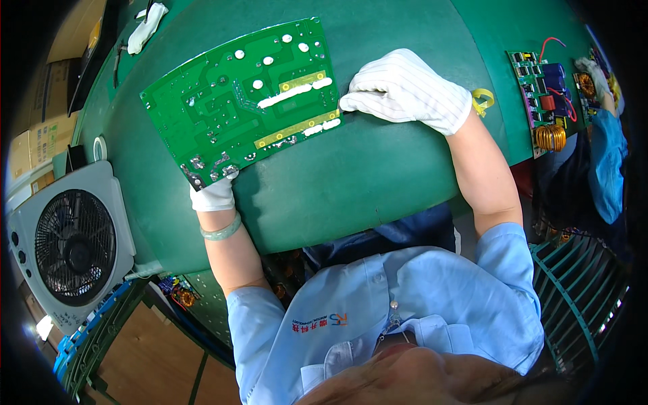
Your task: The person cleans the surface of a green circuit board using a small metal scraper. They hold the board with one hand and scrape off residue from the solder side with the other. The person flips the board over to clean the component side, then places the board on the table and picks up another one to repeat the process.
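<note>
A green circuit board is held tilted above the green table, its soldered side showing. White blobs and white bands sit on it, next to two strips of yellow tape. My left hand, in a white glove, grips the board at its lower left corner; most of the fingers are hidden behind it. At the board's right edge, my gloved right hand has its fingers pinched together by the end of the lower tape strip. What lies between those fingertips is hidden.
Beside my right wrist, a loop of yellow tape stands on the table mat. Another board with coils and capacitors lies at the right, near a co-worker's sleeve. A grey fan is at the left; a white cloth-like item lies far left.
</note>
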`<state>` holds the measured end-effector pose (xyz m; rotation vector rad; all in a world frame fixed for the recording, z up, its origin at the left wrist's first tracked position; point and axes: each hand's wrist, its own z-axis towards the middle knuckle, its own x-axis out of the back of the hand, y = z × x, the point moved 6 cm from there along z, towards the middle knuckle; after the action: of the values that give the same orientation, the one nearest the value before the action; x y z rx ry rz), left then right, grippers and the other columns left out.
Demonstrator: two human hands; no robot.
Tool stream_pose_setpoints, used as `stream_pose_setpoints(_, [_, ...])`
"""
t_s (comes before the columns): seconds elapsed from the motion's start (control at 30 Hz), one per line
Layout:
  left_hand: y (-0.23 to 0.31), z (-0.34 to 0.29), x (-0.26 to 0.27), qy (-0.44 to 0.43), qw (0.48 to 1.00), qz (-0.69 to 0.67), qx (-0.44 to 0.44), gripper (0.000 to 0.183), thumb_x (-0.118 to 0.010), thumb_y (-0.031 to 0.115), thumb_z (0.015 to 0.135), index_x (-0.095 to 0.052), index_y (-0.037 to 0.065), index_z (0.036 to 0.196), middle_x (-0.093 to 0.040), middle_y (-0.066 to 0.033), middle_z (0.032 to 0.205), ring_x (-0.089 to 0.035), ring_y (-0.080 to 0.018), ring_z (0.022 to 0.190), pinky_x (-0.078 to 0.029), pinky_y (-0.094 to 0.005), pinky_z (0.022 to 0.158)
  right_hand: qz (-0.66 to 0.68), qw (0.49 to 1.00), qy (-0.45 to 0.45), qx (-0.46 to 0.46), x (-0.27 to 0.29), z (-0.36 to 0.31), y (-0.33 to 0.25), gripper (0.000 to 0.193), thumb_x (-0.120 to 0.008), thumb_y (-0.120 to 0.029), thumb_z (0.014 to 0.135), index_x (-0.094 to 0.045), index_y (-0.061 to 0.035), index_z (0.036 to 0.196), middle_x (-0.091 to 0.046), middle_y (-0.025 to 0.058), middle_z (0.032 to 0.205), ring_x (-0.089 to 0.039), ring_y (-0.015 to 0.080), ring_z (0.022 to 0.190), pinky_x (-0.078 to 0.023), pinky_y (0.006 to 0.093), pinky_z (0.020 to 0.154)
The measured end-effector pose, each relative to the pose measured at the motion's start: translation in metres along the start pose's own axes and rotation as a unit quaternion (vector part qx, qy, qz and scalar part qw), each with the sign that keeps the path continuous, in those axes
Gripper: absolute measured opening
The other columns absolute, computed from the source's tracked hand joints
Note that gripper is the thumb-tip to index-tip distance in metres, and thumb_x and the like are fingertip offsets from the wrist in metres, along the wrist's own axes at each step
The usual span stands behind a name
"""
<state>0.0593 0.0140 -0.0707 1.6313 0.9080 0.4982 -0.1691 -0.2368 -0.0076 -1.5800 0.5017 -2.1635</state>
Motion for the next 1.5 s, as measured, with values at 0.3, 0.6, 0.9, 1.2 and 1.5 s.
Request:
stream_pose_setpoints(0.3, [0.004,-0.003,-0.004,0.016,0.999,-0.041,0.027,0.038,-0.044,0.043,0.100,-0.060,0.013,0.117,-0.067,-0.0088,0.101,-0.063,-0.0235,0.075,-0.044,-0.0348,0.046,-0.022,0.996,-0.007,-0.082,-0.001,0.003,-0.011,0.047,-0.067,-0.047,0.089,-0.061,-0.0069,0.066,-0.058,0.0132,0.062,-0.056,0.0352,0.059,-0.041,0.0440,0.053])
stream_pose_setpoints(0.6, [0.009,0.002,-0.025,0.022,0.981,-0.154,0.119,0.039,-0.044,0.045,0.099,-0.061,0.013,0.115,-0.067,-0.0085,0.098,-0.063,-0.0234,0.073,-0.042,-0.0347,0.043,-0.126,0.987,0.067,-0.079,0.003,0.003,-0.038,0.048,-0.073,-0.048,0.084,-0.060,-0.0086,0.060,-0.055,0.0079,0.056,-0.054,0.0283,0.051,-0.041,0.0387,0.049])
stream_pose_setpoints(0.9, [-0.003,0.022,-0.036,-0.102,0.970,-0.175,0.136,0.049,-0.039,0.053,0.098,-0.060,0.011,0.112,-0.067,-0.0116,0.090,-0.060,-0.0276,0.057,-0.037,-0.0330,0.035,-0.281,0.953,0.113,-0.023,0.040,-0.004,-0.121,0.046,-0.077,-0.043,0.081,-0.056,-0.0124,0.055,-0.054,0.0056,0.054,-0.055,0.0244,0.048,-0.042,0.0352,0.045])
stream_pose_setpoints(1.2, [0.004,0.012,-0.039,-0.051,0.969,-0.219,0.106,0.031,-0.044,0.033,0.103,-0.059,0.008,0.112,-0.067,-0.0103,0.095,-0.067,-0.0255,0.071,-0.053,-0.0406,0.046,-0.276,0.911,0.078,-0.297,0.108,-0.092,-0.068,0.045,-0.077,-0.043,0.085,-0.067,-0.0017,0.069,-0.055,0.0134,0.058,-0.055,0.0239,0.051,-0.043,0.0369,0.051])
stream_pose_setpoints(1.5, [-0.005,0.019,-0.038,-0.061,0.974,-0.182,0.122,0.042,-0.040,0.048,0.100,-0.059,0.012,0.110,-0.066,-0.0089,0.091,-0.061,-0.0236,0.060,-0.038,-0.0335,0.037,-0.294,0.761,-0.135,-0.562,0.106,-0.174,0.021,0.066,-0.062,-0.068,0.085,-0.072,-0.0046,0.072,-0.069,0.0144,0.073,-0.066,0.0343,0.066,-0.051,0.0426,0.067])
